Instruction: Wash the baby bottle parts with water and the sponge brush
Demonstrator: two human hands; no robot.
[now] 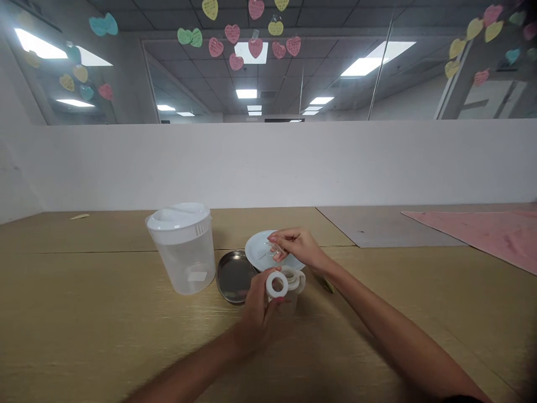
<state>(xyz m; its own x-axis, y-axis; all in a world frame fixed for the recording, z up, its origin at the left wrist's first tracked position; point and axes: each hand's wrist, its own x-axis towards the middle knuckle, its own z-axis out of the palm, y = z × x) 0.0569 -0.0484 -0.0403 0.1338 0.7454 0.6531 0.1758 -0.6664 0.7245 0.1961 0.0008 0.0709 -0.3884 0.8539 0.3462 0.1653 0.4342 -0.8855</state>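
My left hand (260,307) is closed round a small clear jar (293,288) and pinches a white ring-shaped lid (277,284) at its fingertips. My right hand (298,246) hovers just above the jar, fingers pinched on a small clear object (271,251) that I cannot make out. Behind it lies a white plate (257,246). A round metal dish (233,276) rests to the left of the jar.
A clear plastic pitcher (182,246) with a white lid stands at the left on the wooden table (84,313). A grey mat (377,226) and a pink cloth (486,232) lie at the right. A white partition wall (268,162) backs the table.
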